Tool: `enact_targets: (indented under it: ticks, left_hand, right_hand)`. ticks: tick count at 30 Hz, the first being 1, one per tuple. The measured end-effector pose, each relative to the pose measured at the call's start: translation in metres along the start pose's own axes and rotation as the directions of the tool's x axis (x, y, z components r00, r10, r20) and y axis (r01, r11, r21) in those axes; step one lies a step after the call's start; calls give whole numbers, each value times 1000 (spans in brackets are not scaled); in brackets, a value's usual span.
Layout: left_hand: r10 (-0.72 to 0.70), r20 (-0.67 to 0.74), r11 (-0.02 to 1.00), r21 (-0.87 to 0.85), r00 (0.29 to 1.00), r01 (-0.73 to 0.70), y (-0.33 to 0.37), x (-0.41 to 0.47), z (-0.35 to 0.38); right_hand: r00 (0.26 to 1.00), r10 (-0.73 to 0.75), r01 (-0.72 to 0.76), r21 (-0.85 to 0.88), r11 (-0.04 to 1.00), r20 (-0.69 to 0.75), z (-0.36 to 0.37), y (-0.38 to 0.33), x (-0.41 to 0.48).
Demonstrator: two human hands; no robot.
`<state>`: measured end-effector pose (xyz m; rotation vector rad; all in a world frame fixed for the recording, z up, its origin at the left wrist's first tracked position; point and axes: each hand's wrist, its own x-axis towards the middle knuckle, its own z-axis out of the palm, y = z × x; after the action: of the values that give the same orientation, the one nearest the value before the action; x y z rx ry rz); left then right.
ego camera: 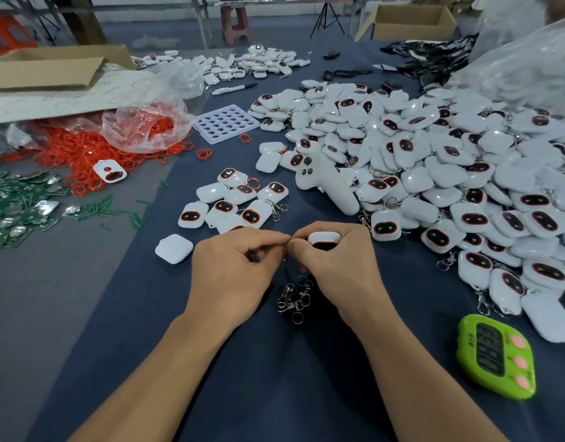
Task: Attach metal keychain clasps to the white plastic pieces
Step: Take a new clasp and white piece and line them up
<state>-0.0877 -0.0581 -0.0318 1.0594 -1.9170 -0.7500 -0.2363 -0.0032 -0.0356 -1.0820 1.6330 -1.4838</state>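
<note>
White plastic pieces (434,173) heap over the right side of the dark blue tablecloth (211,362) on my feed. The right hand (338,266) curls round one white piece (324,238), held at near centre. The left hand (233,269) meets it fingertip to thumb, fingers curled; I cannot tell what they pinch. A green timer (496,355) lies at near right. Loose metal clasps (294,298) sit on the cloth between the two hands.

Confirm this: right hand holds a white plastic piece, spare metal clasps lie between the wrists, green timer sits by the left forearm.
One slip: the head view shows the green timer by the right forearm, not the left. The right hand does hold a white plastic piece, and the spare metal clasps lie between the wrists.
</note>
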Motion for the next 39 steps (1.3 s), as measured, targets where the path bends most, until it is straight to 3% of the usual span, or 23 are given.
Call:
enact_targets:
  ticks: [4,8,18,39]
  left_hand:
    - [-88,-41,995,-42,995,87,1,1,0]
    - [-119,6,987,-107,993,119,-2,3,-1]
    - [-121,85,984,-124,989,131,-6,4,1]
    - [-129,229,967,-186,965,173,-6,7,-5]
  right_hand:
    - [1000,-2,2,-1,1000,15,0,-1,0]
    - [1000,3,-3,-20,1000,7,0,-3,-2]
    - [994,-59,54,-61,997,-93,-1,-6,-3]
    - [996,-57,58,-16,998,74,-6,-3,-2]
